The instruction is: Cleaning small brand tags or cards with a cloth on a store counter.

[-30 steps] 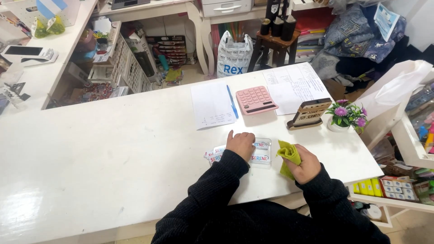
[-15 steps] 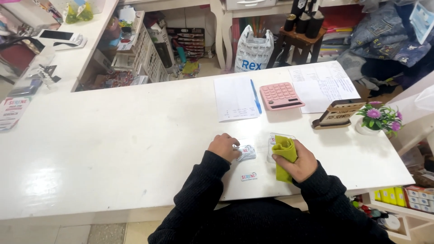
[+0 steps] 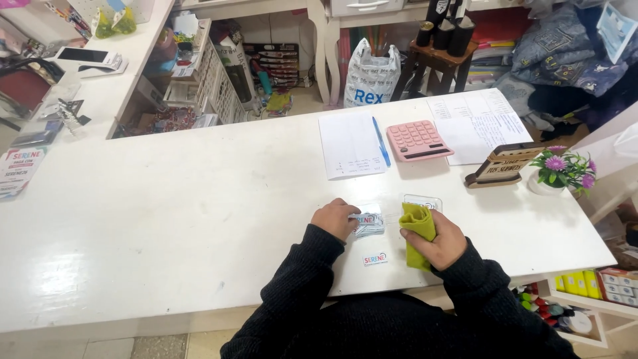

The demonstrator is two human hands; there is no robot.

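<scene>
From the head view, my left hand (image 3: 335,218) lies curled over a small stack of printed white cards (image 3: 369,225) at the near middle of the white counter (image 3: 166,219), its fingers bent down on the stack's left edge. Half a second ago that hand sat on the same stack, but now one loose small white sticker-like card (image 3: 375,258) lies alone nearer to me, apart from the stack; it looks peeled or slid off. My right hand (image 3: 442,243) keeps its fingers closed around a folded yellow-green cloth (image 3: 419,233), whose top rests against a clear plastic card holder (image 3: 423,200) just right of the stack. Farther off sit a pink calculator (image 3: 416,139), a blue pen (image 3: 380,141) on a white paper sheet (image 3: 350,145), and a small pot of purple flowers (image 3: 561,169)
</scene>
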